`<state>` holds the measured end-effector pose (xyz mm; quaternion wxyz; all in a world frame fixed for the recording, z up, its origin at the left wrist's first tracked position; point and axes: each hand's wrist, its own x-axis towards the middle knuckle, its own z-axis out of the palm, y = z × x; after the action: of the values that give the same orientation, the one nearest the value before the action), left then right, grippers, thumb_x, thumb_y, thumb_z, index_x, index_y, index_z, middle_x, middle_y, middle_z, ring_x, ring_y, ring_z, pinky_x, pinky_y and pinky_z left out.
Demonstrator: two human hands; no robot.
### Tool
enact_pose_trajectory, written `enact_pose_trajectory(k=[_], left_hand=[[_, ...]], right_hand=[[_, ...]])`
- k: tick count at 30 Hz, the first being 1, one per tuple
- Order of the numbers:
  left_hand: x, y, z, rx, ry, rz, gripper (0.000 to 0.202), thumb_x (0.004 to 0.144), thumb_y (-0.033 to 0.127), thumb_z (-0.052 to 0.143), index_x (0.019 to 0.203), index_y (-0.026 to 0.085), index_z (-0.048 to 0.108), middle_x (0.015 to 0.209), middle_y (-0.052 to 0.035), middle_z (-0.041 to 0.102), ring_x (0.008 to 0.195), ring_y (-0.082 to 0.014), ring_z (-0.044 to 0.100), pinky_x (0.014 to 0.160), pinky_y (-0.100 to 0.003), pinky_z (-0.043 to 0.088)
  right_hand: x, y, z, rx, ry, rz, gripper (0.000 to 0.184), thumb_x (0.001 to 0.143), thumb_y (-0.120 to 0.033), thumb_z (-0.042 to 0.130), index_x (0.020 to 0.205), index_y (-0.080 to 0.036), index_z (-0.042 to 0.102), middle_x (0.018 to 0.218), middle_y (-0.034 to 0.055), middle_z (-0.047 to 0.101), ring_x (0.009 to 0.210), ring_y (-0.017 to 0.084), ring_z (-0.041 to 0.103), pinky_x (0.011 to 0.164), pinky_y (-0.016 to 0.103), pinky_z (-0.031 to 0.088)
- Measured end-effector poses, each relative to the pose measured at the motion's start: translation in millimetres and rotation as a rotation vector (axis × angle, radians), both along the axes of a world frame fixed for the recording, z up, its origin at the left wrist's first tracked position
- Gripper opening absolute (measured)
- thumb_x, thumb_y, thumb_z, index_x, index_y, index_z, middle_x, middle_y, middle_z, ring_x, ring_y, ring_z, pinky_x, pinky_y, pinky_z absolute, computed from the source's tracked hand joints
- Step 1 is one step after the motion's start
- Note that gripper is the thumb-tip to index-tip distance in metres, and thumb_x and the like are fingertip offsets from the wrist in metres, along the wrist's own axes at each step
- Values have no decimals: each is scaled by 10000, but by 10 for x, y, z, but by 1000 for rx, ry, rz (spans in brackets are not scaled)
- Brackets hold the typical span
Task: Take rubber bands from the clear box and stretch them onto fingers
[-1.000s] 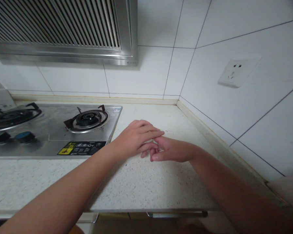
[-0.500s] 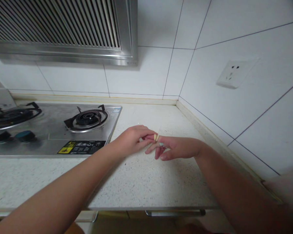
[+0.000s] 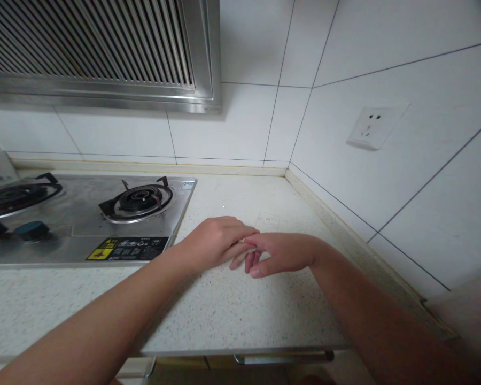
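My two hands meet above the speckled countertop (image 3: 232, 310). My left hand (image 3: 212, 241) comes in from the lower left, knuckles up. Its fingertips are pinched together on the fingers of my right hand (image 3: 282, 252). My right hand reaches in from the right with its fingers loosely stretched toward the left and slightly down, holding nothing of its own. A sliver of something small and tan (image 3: 243, 240) shows at the pinch point; I cannot make out what it is.
A steel gas hob (image 3: 84, 227) with a burner (image 3: 138, 199) and a blue knob (image 3: 26, 231) lies on the left, under an extractor hood (image 3: 104, 53). White tiled walls form a corner behind. A wall socket (image 3: 371, 126) is on the right wall. A drawer handle (image 3: 280, 357) shows below the counter edge.
My left hand went from lying over the right fingers to pinching them. A tan band on a right finger showed half a second ago and is now mostly covered. Both hands sank slightly in view.
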<state>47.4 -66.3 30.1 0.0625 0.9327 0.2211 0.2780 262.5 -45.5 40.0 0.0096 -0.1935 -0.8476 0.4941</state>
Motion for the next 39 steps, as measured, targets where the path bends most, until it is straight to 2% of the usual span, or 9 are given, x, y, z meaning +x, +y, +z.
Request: enact_pose_trajectory(k=[5,9,13,19,25,29,35,39], left_hand=[[21,6,-18,-26,1,-15,237,1050,298,486,1136,178,671,923,-61,718,877,-208,647,803,-325,491],[34,5,-30,-19,-26,-8,231,1040,281,497,1143,168,671,917,-66,718,872,-208,648,789,-322,499],[62,18,-41,15,-91,-8,248,1028,264,503,1198,177,662,964,-80,735,889,-206,668,811,-331,522],[47,60,-106,32,-220,5,269,1008,254,533,1223,169,671,884,-81,726,817,-197,670,752,-327,535],[33,88,-143,31,-272,16,239,974,220,602,1182,150,696,832,-60,721,762,-181,660,713,-305,526],[40,65,-138,-26,-292,64,200,965,223,623,1134,195,726,844,-44,729,740,-159,665,646,-257,531],[48,40,-161,-129,-343,137,173,913,198,679,1075,189,740,877,-48,748,744,-153,687,573,-215,541],[53,69,-195,-163,-363,169,166,909,222,696,1063,178,736,916,-60,750,756,-158,703,600,-227,573]], right_hand=[[86,37,-23,35,-54,-24,454,897,-298,683,1306,-149,556,1085,101,674,982,217,660,890,401,516],[128,68,-34,5,-59,-13,501,889,-330,699,1323,-150,525,1099,113,665,1014,232,652,895,413,513],[176,124,-33,-17,-51,-14,458,889,-412,702,1243,-160,559,1076,104,677,979,221,656,885,405,509],[263,216,-67,-156,24,15,656,875,-529,709,1370,-167,475,1158,134,671,1068,234,638,964,439,470],[291,268,-125,-244,77,1,716,876,-475,730,1447,-164,432,1139,134,685,1057,220,648,966,412,462],[316,280,-128,-276,134,-3,709,878,-426,739,1473,-192,434,1141,117,676,1037,201,653,957,390,471],[338,296,-103,-258,146,-14,732,874,-400,743,1503,-212,420,1125,102,668,1000,198,655,933,387,484],[342,294,-96,-225,130,-34,769,880,-417,728,1531,-208,376,1123,102,667,992,195,643,918,370,476]])
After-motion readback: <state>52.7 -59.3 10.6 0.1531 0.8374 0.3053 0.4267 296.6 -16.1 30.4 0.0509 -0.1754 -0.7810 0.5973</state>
